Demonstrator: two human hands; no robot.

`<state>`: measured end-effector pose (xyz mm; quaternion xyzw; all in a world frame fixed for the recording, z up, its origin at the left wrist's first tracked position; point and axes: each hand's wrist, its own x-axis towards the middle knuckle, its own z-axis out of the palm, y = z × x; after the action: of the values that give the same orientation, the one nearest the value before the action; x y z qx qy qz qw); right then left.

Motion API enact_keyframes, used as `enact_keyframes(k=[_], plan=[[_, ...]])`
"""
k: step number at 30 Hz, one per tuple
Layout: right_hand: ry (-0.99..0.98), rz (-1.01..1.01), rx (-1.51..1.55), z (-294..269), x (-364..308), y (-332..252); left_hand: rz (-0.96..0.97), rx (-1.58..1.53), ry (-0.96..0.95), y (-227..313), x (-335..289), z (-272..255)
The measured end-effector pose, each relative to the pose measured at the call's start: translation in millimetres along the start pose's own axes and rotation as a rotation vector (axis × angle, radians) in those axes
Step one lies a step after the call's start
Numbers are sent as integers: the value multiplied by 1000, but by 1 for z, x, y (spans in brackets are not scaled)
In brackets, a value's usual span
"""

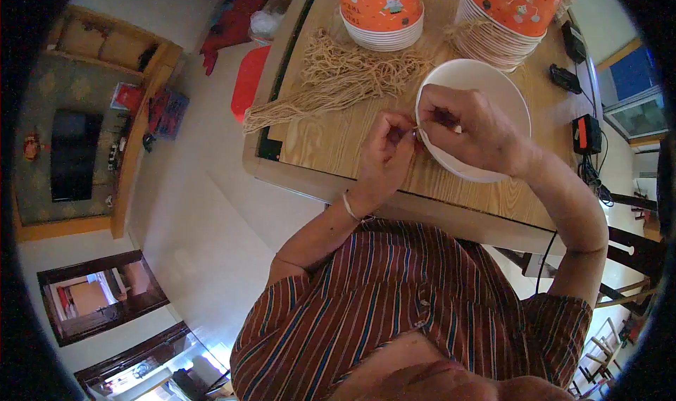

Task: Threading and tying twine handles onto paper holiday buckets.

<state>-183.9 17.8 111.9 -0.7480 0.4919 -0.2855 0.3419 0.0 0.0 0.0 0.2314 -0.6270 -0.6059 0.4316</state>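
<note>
A white paper bucket (510, 98) lies with its open mouth facing me near the table's front edge. My right hand (479, 123) is over the mouth, its fingers curled into a pinch at the bucket's left rim. Just outside that rim, my left hand (386, 151) pinches with thumb and fingertips, meeting the right fingertips. A tiny tan bit shows between the fingertips, too small to name. Left of the hands, a bundle of tan twine strands (345, 77) spreads over the wooden table (317, 144).
Behind the bucket stand two stacks of nested orange-and-green printed paper buckets, a left stack (384, 21) and a right stack (503, 24). Twine hangs by the right one. Black adapters (565, 79) and cables line the table's right edge. A red stool (250, 80) stands beyond the left edge.
</note>
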Motion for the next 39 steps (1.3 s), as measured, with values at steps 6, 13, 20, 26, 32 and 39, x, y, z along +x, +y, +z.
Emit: enact_keyframes(k=[6, 13, 20, 26, 32, 39], plan=[[46, -78, 63, 10, 12, 1, -9, -63, 106, 13, -4, -8], [-14, -61, 21, 6, 16, 3, 60, 86, 117, 9, 3, -6], [19, -77, 33, 4, 13, 10, 65, 144, 133, 11, 4, -2], [-93, -109, -124, -8, 18, -2, 48, 68, 114, 0, -1, 1], [-161, -143, -175, -13, 19, -15, 64, 130, 113, 4, -3, 7], [-87, -187, -183, -10, 22, -10, 151, 342, 88, 0, -3, 5]])
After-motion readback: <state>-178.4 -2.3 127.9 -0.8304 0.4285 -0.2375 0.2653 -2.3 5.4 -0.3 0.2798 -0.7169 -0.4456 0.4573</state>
